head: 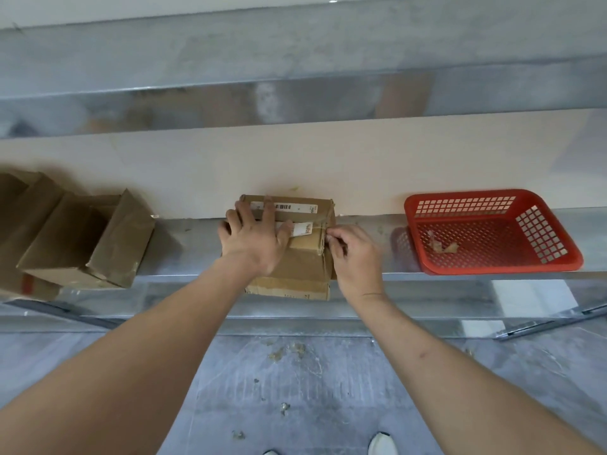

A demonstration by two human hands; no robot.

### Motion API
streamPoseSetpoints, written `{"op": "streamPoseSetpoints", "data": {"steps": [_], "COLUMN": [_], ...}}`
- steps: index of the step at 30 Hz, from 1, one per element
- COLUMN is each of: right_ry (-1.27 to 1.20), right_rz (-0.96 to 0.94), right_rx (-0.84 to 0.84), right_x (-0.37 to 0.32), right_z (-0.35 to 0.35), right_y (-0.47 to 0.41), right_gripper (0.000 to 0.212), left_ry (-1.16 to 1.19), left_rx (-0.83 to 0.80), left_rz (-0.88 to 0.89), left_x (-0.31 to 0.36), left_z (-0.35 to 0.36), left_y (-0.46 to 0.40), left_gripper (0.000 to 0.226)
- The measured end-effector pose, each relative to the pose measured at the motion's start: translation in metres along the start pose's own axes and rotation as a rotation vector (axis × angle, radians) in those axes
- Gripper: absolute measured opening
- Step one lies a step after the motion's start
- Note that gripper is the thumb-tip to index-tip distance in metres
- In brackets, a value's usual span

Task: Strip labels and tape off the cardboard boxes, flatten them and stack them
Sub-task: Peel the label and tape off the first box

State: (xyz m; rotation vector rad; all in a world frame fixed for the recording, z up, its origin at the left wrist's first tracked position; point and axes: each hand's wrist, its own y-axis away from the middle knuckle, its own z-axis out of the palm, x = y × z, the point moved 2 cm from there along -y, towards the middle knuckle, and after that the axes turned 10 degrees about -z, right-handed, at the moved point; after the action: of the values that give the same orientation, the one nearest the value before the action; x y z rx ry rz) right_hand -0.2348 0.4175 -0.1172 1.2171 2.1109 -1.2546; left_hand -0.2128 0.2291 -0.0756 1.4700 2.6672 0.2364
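Note:
A closed brown cardboard box (303, 257) sits on the metal shelf in front of me, on top of another cardboard piece (289, 290). White labels (297, 207) run across its top, and clear tape wraps its right edge. My left hand (253, 238) presses flat on the box top, fingers spread over the labels. My right hand (353, 254) is at the box's right edge, where thumb and fingers pinch a strip of tape (326, 229).
A red plastic basket (492, 264) holding a few tape scraps stands on the shelf to the right. Opened cardboard boxes (85, 241) lie at the left. A beige panel (328, 165) backs the shelf. Scraps litter the grey floor (295, 389) below.

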Motion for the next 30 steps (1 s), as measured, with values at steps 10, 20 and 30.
{"op": "streamPoseSetpoints", "data": {"steps": [10,20,30], "right_ry": [-0.097,-0.061,0.153], "right_rz": [0.022,0.013,-0.223], "right_rx": [0.03,0.067,-0.076], "right_x": [0.006,-0.002,0.01], "right_z": [0.0,0.002,-0.004], "right_y": [0.0,-0.002,-0.025], "right_gripper": [0.011,0.01,0.007], "left_ry": [-0.009,-0.008,0.006], "left_rx": [0.019,0.012,-0.001], "left_rz": [-0.009,-0.017,-0.019], "left_x": [0.0,0.0,-0.001], "left_z": [0.001,0.002,-0.001], "left_y": [0.0,-0.002,-0.001], "left_gripper": [0.071,0.071,0.072]}}
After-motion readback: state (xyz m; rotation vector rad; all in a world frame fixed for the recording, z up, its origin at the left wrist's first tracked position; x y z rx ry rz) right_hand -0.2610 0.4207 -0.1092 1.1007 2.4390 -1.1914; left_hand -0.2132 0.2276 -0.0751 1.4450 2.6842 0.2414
